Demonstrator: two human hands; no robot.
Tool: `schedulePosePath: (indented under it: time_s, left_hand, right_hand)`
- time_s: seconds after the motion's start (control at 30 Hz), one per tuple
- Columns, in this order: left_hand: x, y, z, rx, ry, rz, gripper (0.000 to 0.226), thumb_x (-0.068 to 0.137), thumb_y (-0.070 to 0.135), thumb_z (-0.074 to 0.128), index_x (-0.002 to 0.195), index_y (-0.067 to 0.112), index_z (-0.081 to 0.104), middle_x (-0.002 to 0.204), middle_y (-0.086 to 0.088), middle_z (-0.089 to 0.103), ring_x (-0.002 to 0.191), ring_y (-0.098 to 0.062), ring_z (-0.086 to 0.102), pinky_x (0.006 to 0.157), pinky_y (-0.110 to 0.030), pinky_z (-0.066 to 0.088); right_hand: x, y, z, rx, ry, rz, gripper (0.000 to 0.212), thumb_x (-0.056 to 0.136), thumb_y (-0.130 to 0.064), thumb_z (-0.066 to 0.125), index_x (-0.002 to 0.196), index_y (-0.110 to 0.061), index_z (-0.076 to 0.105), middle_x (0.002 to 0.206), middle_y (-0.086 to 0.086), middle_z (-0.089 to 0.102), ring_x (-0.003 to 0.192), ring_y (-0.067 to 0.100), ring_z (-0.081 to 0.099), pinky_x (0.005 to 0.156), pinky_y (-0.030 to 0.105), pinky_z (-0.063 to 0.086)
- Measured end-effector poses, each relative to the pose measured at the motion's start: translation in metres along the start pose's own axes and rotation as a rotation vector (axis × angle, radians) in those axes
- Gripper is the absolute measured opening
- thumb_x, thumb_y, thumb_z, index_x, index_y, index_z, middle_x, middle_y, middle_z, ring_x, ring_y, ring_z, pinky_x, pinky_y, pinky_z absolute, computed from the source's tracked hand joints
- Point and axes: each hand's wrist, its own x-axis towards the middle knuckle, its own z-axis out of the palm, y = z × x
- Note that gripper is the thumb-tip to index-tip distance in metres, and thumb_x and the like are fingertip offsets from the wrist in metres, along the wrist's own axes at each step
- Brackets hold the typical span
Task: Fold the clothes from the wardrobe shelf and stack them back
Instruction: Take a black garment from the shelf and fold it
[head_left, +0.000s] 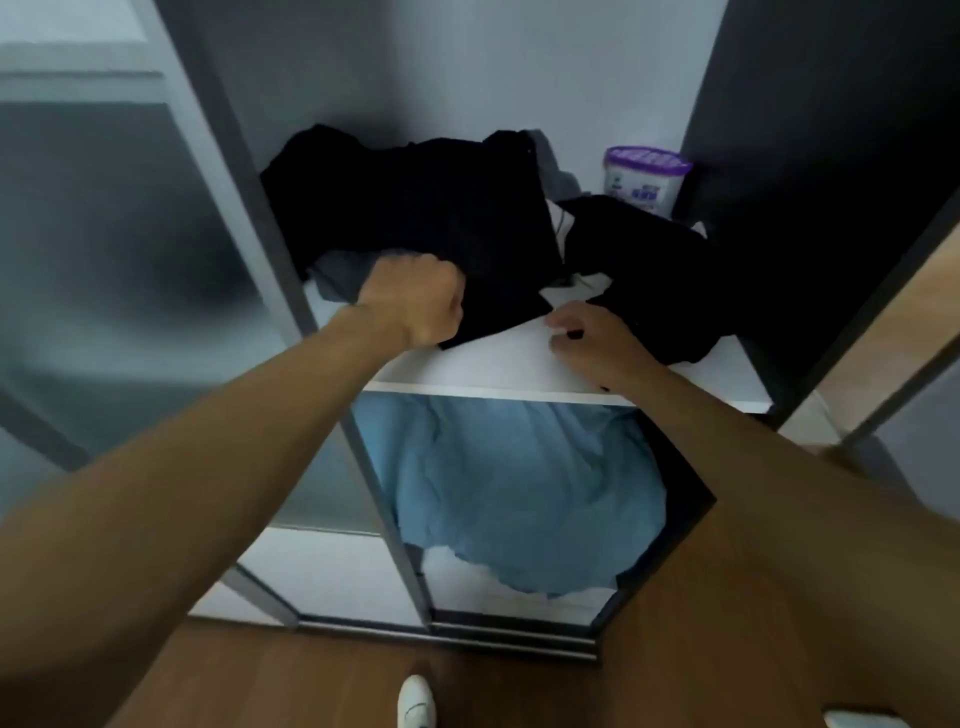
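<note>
The left hand (410, 299) is balled into a tight fist, knuckles up, closed on the near left edge of a black garment (415, 208) that lies crumpled over the left half of the wardrobe shelf (467, 371). The right hand (592, 343) sits lower on the shelf's bare white front strip with its fingers bent and their tips close together. A dark scrap shows between thumb and forefinger, but I cannot tell whether it truly pinches cloth. It lies against the near hem of a second black garment (665, 275), heaped on the right half of the shelf. A grey cloth (337, 270) pokes out from under the first garment at the shelf's left end, and a bit of white cloth (561, 223) shows between the two dark heaps. At the shelf's back right corner stands a white tub with a purple lid (647, 174). Below the shelf a pale blue fabric (519, 493) bulges in the lower compartment. To the left of the shelf is a frosted sliding door (104, 260). Further down, in front of the shelf, are a wooden floor (311, 675) and the toe of a white shoe (415, 701).
</note>
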Motion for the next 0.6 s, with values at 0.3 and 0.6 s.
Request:
schedulePosePath:
  time_s: [0.3,0.6]
  left_hand:
    - [-0.063,-0.051,-0.014,0.640,-0.107,0.035,0.020,0.093,0.026,0.048,0.082,0.025,0.065,0.095,0.000,0.074,0.088,-0.021,0.067,0.074,-0.032,0.033]
    - [-0.062,-0.077,0.006,0.697,-0.054,0.128,0.024,0.095,0.029,0.046,0.088,0.027,0.070,0.088,0.004,0.073,0.084,-0.017,0.064,0.073,-0.034,0.029]
  right_hand:
    - [0.000,-0.039,0.052,-0.205,-0.199,-0.012,0.053,0.093,-0.021,0.058,0.145,-0.020,0.046,0.149,0.004,0.045,0.133,0.017,0.043,0.094,0.017,0.029]
    - [0.002,-0.061,0.088,-0.532,-0.095,0.094,0.035,0.095,-0.022,0.046,0.122,-0.001,0.052,0.130,0.016,0.046,0.119,0.033,0.048,0.090,0.038,0.046]
